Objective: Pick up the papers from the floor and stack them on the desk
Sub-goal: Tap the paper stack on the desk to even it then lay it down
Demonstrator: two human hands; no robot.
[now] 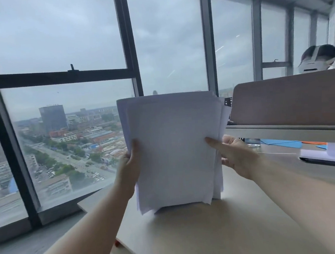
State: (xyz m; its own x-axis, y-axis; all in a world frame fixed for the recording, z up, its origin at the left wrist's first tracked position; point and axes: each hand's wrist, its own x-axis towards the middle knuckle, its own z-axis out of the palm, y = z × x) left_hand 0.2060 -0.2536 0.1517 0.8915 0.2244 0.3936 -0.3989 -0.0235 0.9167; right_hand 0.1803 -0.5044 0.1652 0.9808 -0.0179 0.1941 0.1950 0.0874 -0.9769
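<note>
A stack of white papers [174, 146] stands upright on its bottom edge on the light wooden desk [221, 233]. The sheets are not quite aligned; their lower corners and right edges stick out unevenly. My left hand [129, 160] grips the stack's left edge, thumb across the front sheet. My right hand [235, 155] holds the right edge, thumb pressed on the front. The floor is out of view.
A brown partition panel [290, 97] rises at the desk's far right. Blue and orange sheets [284, 143] and a dark device with white paper on it [325, 155] lie to the right. Large windows [60, 95] stand to the left. Another person's head [317, 58] shows behind the partition.
</note>
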